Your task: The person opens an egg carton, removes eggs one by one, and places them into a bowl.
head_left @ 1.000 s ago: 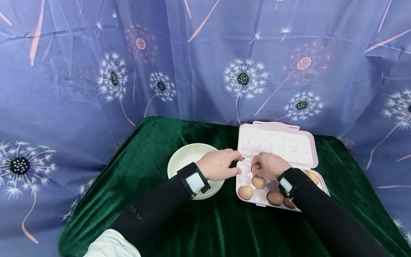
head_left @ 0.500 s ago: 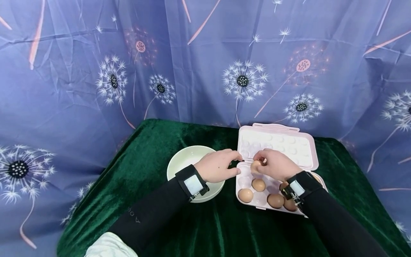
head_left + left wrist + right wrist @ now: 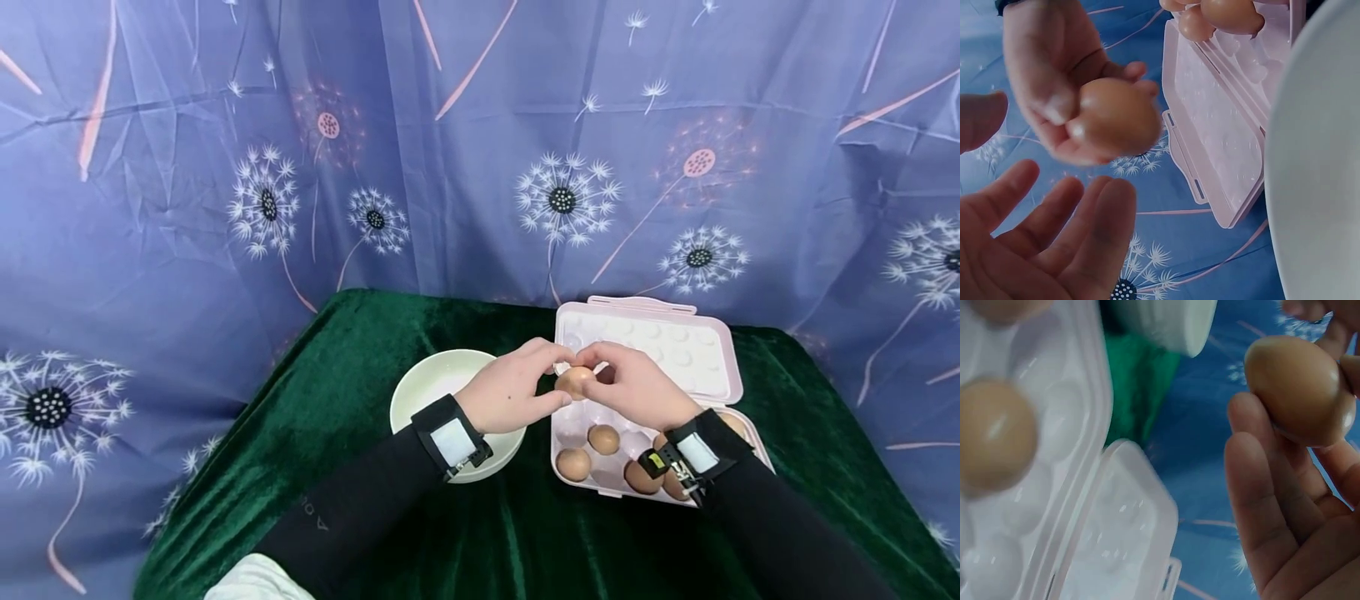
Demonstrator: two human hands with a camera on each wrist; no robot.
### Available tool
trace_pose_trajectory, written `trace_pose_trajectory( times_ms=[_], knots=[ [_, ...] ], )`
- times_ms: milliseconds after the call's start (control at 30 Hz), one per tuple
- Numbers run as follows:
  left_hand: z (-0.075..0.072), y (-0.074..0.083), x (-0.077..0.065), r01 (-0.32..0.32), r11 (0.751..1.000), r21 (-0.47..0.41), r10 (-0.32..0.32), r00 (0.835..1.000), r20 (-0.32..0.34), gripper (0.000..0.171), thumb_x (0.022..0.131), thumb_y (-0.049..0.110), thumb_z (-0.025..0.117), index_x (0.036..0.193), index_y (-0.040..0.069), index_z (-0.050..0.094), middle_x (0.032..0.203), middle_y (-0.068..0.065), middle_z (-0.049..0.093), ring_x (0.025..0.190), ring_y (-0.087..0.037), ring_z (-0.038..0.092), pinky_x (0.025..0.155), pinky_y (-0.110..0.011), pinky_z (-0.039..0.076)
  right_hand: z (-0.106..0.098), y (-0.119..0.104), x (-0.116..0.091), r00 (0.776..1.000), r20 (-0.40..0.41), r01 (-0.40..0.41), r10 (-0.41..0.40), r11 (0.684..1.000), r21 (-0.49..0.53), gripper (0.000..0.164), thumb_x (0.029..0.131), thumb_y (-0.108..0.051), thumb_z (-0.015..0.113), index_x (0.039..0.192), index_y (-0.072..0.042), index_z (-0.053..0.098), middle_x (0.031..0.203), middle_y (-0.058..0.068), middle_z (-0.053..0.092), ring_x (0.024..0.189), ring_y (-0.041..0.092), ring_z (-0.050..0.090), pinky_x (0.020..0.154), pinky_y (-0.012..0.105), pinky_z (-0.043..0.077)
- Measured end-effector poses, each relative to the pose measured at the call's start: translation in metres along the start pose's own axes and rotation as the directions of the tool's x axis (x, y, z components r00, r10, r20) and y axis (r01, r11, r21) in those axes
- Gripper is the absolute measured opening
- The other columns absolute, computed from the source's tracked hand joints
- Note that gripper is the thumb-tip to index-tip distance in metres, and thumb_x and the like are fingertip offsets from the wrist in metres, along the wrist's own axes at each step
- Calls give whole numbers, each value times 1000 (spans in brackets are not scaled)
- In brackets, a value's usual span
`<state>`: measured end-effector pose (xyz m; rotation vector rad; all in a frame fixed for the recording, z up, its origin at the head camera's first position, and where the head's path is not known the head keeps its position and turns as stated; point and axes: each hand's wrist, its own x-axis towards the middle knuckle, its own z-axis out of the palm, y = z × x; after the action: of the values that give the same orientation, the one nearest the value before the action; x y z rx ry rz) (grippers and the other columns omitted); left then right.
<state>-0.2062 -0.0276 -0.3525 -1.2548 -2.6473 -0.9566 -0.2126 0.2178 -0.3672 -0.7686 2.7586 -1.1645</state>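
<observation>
In the head view my right hand holds a brown egg above the left side of a pink egg box. The right wrist view has this egg pinched at the fingertips. My left hand is beside the egg, its thumb and fingers spread; in the left wrist view those fingers are apart from the egg. Several more brown eggs, among them one egg at the front left corner, sit in the box's cups. The right wrist and sleeve hide part of the box.
Left of the box stands a pale green bowl, partly under my left hand and wrist. The box's lid lies folded back behind it. Dark green velvet covers the table, and a blue dandelion-print curtain hangs behind.
My right hand has lifted the egg out of a back cup and carried it left, up to my left hand. The left hand has stayed nearly in place.
</observation>
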Motion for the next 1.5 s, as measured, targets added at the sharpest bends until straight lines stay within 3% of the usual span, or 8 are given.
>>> trace_pose_trajectory(
  times_ms=[300, 500, 767, 1033, 1267, 1500],
  knots=[
    [2, 0, -3, -29, 999, -30, 27, 997, -70, 36, 95, 27, 73, 128, 19, 61, 117, 1, 56, 82, -10, 58, 74, -20, 47, 3, -16, 1, 1000, -4, -13, 14, 990, 137, 20, 101, -30, 65, 119, -21, 64, 110, -3, 69, 83, 20, 71, 78, 37, 53],
    [2, -3, -3, -3, 999, -36, 0, 998, -63, 38, 92, 25, 75, 128, 20, 61, 117, 1, 55, 86, -14, 59, 77, -20, 48, 7, -16, 4, 1000, -7, -22, 24, 975, 223, 20, 101, -21, 63, 120, -16, 65, 112, 2, 69, 91, 30, 71, 80, 37, 54],
    [1, -8, 0, 7, 1000, -2, -7, 997, -80, 36, 92, 21, 74, 125, 20, 61, 115, 2, 55, 91, -8, 54, 80, -20, 47, 12, -19, 10, 999, -14, 32, -29, 931, 365, 20, 101, -15, 63, 118, -4, 61, 112, 13, 65, 89, 33, 71, 79, 37, 57],
    [-15, -14, 0, 1, 994, 109, 1, 1000, -19, 30, 94, 25, 72, 123, 21, 64, 111, 4, 56, 88, -8, 54, 73, -23, 47, 14, -25, 15, 997, -8, 71, -71, 961, 267, 20, 100, -15, 63, 120, -11, 63, 111, 5, 68, 93, 23, 71, 80, 35, 54],
    [-26, -25, -7, 90, 966, 243, -118, 988, 101, 33, 94, 31, 69, 126, 22, 67, 108, 6, 58, 82, -9, 54, 71, -25, 46, 16, -17, 15, 999, -4, 44, -44, 983, 177, 20, 100, -16, 63, 121, -15, 65, 110, 1, 67, 96, 20, 67, 83, 33, 53],
    [-34, -45, -18, 154, 920, 361, -218, 965, 145, 32, 92, 33, 67, 123, 25, 69, 109, 7, 60, 86, -9, 57, 76, -29, 48, 15, -8, 12, 1000, -19, 8, -6, 993, 120, 16, 100, -16, 63, 116, -16, 66, 106, -2, 68, 90, 19, 63, 80, 28, 50]
  ],
)
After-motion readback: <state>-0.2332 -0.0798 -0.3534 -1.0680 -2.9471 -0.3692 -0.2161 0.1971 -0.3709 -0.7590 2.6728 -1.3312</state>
